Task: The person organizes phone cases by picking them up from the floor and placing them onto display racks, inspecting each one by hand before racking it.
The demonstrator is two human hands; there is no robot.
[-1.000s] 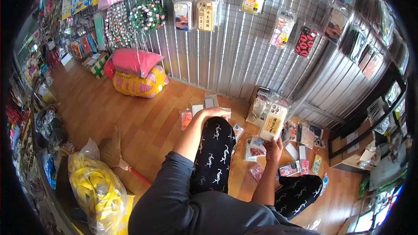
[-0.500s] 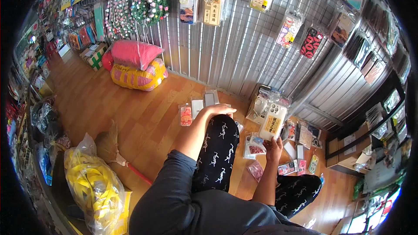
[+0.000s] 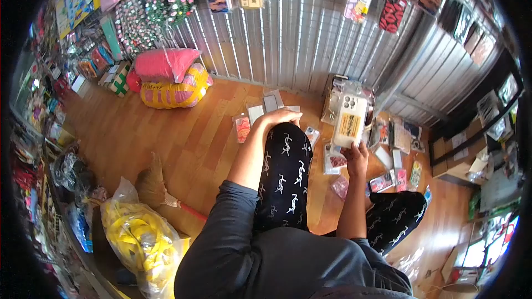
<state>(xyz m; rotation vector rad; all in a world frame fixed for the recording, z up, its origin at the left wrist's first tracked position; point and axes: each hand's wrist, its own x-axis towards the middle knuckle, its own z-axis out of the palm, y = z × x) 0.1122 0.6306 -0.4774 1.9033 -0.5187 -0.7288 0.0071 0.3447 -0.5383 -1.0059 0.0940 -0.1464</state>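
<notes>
**Single phone case [image 3: 349,127] held up in the right hand [image 3: 357,160] over a packet-strewn floor [image 3: 111,138]**

At the left, one box [image 3: 118,82] with green tape sits near two large bundles: a pink bundle [image 3: 166,65] resting on a yellow-taped bundle [image 3: 172,95]. Closer to the person, one broom [image 3: 152,185] lies near one clear bag [image 3: 138,232] of yellow strips. The left hand [image 3: 281,117] lies over the raised left knee [image 3: 285,180], its fingers loosely extended; whether they hold anything, I cannot tell. Just past that hand lie one red-patterned packet [image 3: 243,128] and three pale flat items [image 3: 255,114].

At least six packaged cases [image 3: 393,14] hang across the metal wall [image 3: 288,50] ahead; those farther right are too crowded to count.

To the right of the knee, the fingers of the right hand are closed on the lower end of the pale phone case, which is raised with its camera cutouts uppermost and a yellow label showing. Behind it, a stack of packets [image 3: 331,102] leans by the wall. Beyond the hand are two white slim pieces [image 3: 383,156] and one pink packet [image 3: 400,179].

In the last second the person's head has dipped, while the grip stays unchanged; the handling appears no further along.
</notes>
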